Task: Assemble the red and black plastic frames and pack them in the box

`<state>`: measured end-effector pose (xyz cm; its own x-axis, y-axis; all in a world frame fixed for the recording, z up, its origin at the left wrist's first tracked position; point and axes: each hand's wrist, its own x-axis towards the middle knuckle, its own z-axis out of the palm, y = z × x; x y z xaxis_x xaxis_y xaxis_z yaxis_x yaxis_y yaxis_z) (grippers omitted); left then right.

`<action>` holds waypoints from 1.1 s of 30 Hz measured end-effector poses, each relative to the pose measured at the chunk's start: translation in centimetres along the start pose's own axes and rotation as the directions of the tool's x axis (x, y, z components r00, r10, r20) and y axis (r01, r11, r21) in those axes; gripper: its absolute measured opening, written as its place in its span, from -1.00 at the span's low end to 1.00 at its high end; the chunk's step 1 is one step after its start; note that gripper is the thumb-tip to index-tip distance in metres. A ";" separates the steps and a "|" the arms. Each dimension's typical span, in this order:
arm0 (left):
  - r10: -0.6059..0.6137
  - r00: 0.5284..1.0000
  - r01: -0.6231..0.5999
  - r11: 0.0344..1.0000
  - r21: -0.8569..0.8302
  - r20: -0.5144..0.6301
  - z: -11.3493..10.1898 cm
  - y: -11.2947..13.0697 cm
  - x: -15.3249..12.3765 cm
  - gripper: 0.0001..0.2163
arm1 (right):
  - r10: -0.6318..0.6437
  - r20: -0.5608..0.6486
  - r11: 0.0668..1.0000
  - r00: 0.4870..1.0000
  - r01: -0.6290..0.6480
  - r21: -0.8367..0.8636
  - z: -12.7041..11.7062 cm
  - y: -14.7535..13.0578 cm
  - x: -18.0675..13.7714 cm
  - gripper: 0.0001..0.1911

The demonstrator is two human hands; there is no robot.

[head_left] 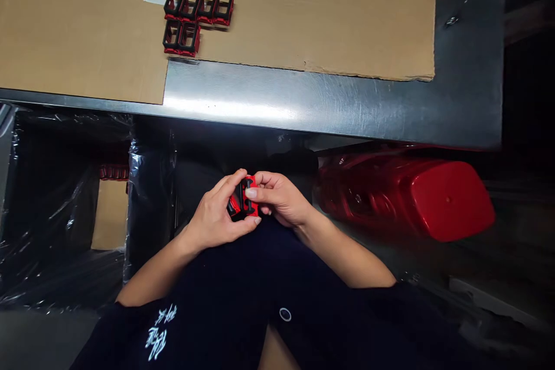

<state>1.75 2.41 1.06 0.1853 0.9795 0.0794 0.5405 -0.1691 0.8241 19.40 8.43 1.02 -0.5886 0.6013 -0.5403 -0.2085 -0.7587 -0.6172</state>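
Both hands meet over my lap, below the table edge, around one small red and black plastic part point(246, 201). My left hand point(217, 217) wraps it from the left, thumb under it and fingers over its top. My right hand point(280, 199) pinches its right side, the fingers curled. Several finished red and black frame-shaped parts point(197, 18) sit in two rows on the cardboard sheet point(303, 6) at the table's far left.
The cardboard covers most of a metal table point(303, 107), bare along its near edge and right side. Stacked red plastic stools point(411, 196) lie on their side at my right. Black plastic wrap point(56, 214) covers a box at my left, with more red parts point(113, 171) inside.
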 end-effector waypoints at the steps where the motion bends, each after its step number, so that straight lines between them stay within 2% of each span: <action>1: 0.023 1.000 -0.023 1.000 0.008 -0.003 0.1 -0.1 0.0 -0.25 | -0.013 -0.001 0.997 1.000 0.013 -0.075 0.2 -0.4 -0.1 -0.62; 5: 0.114 0.989 -0.116 0.993 -0.017 -0.094 0.2 -1.1 0.1 -0.24 | -0.049 0.038 0.964 0.998 0.057 -0.259 0.9 -2.1 -0.6 -0.65; 10: 0.114 0.963 -0.187 0.934 -0.304 -0.243 0.3 -2.7 -0.3 -0.17 | -0.210 -0.064 0.923 0.976 0.176 -0.343 0.5 -3.2 -1.3 -0.72; 13: 0.131 0.958 -0.223 0.899 -0.377 -0.254 0.6 -3.2 -0.7 -0.14 | -0.175 -0.020 0.906 0.984 0.153 -0.394 0.0 -2.8 -1.4 -0.71; 16: 0.168 0.954 -0.250 0.902 -0.353 -0.248 0.7 -3.2 -0.7 -0.14 | -0.121 0.076 0.874 0.990 0.142 -0.466 -0.1 -2.2 -1.4 -0.68; 20: 0.226 0.944 -0.284 0.927 -0.243 -0.241 0.4 -3.0 -0.4 -0.13 | -0.138 0.072 0.806 0.988 0.154 -0.571 0.1 -2.2 -1.5 -0.71; 26: 0.455 0.863 -0.452 0.889 0.069 -0.218 -0.3 -2.4 0.1 -0.11 | -0.181 0.029 0.690 0.983 0.148 -0.709 0.6 -2.4 -2.0 -0.78; 33: 0.499 0.843 -0.483 0.867 0.127 -0.200 -0.6 -2.3 -0.2 -0.11 | -0.209 0.143 0.574 0.968 0.239 -0.783 0.7 -2.7 -2.3 -0.76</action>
<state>-0.06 2.66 -0.51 0.2619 0.7636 0.5902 0.4834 -0.6331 0.6046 20.77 8.88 4.36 -0.6373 0.7045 -0.3123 0.3510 -0.0955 -0.9315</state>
